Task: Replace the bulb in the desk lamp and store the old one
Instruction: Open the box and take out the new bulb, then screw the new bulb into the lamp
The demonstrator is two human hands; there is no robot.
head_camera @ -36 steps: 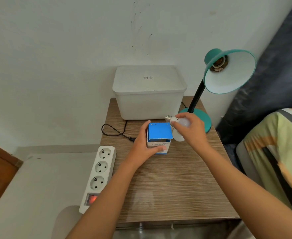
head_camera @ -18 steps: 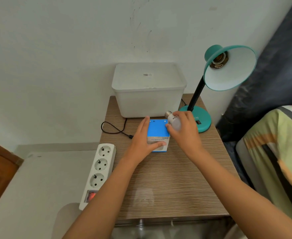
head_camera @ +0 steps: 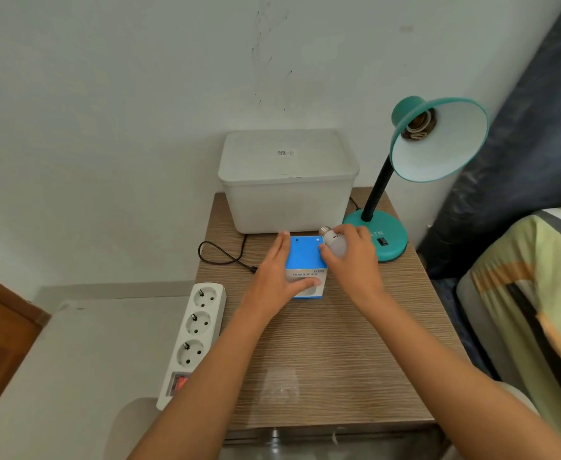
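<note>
A small blue and white box stands on the wooden table. My left hand grips the box from its left side, thumb across the front. My right hand holds a white bulb at the box's right rear corner, metal screw base pointing up and left. The teal desk lamp stands at the table's back right on its round base. Its shade faces me and the socket inside holds no bulb.
A white lidded plastic tub sits at the back of the table against the wall. A black cable loops left of the box. A white power strip lies along the table's left edge. A cushion is at right.
My right hand has carried the bulb a little up and back beside the box's right rear corner. The left hand still holds the box.
</note>
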